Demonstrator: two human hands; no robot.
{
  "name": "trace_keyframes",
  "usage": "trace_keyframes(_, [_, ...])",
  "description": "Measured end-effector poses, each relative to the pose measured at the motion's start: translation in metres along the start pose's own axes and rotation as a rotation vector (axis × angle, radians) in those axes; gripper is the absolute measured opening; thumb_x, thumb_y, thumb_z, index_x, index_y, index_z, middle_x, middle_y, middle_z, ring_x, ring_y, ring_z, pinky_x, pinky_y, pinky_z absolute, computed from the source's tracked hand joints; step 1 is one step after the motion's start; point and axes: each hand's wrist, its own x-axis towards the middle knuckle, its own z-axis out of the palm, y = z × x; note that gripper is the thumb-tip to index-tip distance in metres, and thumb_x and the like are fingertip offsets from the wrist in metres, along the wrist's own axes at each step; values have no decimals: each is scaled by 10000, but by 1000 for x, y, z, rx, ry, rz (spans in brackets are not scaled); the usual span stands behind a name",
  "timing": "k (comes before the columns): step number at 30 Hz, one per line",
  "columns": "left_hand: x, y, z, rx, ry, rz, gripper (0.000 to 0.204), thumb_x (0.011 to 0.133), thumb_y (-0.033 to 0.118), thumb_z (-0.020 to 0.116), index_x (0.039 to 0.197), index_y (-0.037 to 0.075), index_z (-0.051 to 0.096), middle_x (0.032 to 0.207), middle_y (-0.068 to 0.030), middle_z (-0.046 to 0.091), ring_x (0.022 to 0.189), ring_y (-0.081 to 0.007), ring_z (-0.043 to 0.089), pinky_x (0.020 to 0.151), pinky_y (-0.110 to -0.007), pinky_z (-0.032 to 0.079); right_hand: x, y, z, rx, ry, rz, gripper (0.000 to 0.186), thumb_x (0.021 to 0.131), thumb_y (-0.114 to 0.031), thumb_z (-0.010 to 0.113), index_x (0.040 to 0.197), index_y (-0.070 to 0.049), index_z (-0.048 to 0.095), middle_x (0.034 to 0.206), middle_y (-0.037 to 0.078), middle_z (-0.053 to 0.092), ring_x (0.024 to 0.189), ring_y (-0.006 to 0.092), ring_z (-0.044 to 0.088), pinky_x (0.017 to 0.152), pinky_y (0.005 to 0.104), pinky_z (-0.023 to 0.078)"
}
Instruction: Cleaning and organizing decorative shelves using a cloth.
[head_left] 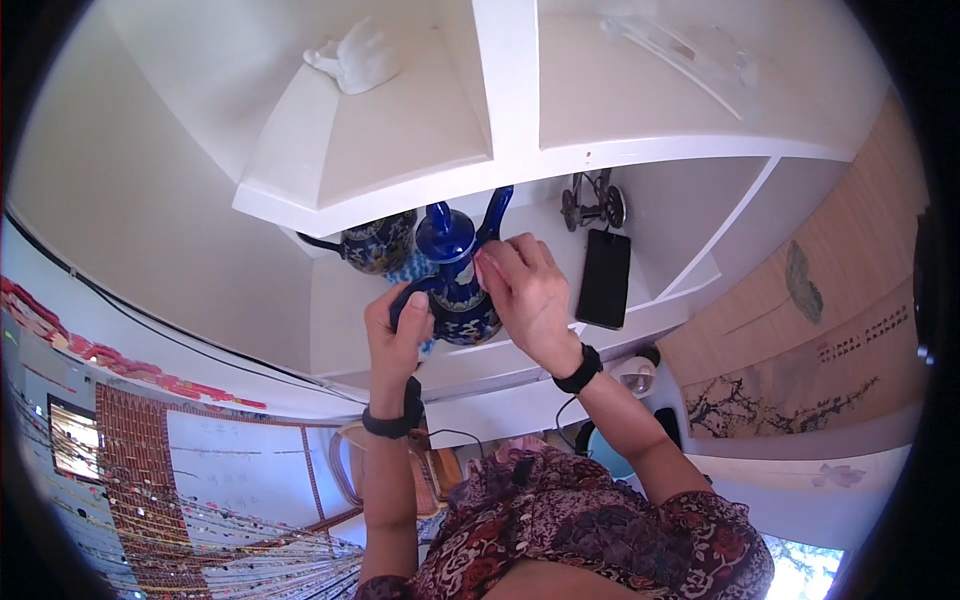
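A tall dark blue pot (462,315) with patterned bands, a lid and a long spout stands upright between my hands in a shelf compartment. My left hand (395,330) is closed round its handle. My right hand (525,290) pinches a small pink cloth (484,268) against the pot's neck, on the right of it. Behind, to the left, sits a second blue patterned pot (370,247), partly hidden by the shelf edge. A blue-and-white cloth (407,268) lies between the two pots, largely covered.
A black phone (604,280) lies right of the pot, before a dark wheeled metal ornament (595,205). A white shelf board (512,150) overhangs the pots, with white ornaments (355,58) above. A hanging scroll (775,405) is right, bead strands (230,540) lower left, cables (455,440) below.
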Motion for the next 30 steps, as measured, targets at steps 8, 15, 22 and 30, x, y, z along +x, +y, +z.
trace_keyframes(8, [-1,0,6,15,75,32,277,923,208,509,709,62,411,513,54,302,431,-29,266,412,-223,227,-62,11,17,108,23,87,309,797,-59,596,1103,-97,575,1137,201,476,1013,356,491,819,415,433])
trace_keyframes(15, [-1,-5,-5,-56,26,-18,233,895,175,565,785,-29,536,561,18,470,499,-30,411,443,-198,307,-89,-5,43,51,-136,-300,369,740,-54,625,1099,-113,564,1161,124,489,1065,357,457,913,483,376])
trace_keyframes(22, [-3,-5,2,-26,61,11,239,893,172,557,743,-14,542,557,20,475,489,-26,405,440,-194,301,-61,11,52,162,217,106,244,914,-106,494,1135,-10,457,1143,167,463,1069,326,469,963,431,358])
trace_keyframes(30, [-4,-2,17,66,160,38,296,915,226,531,691,62,429,543,46,336,448,-42,299,420,-227,240,-100,23,54,939,25,586,428,993,-202,291,1354,20,229,1352,196,304,986,209,457,834,314,429])
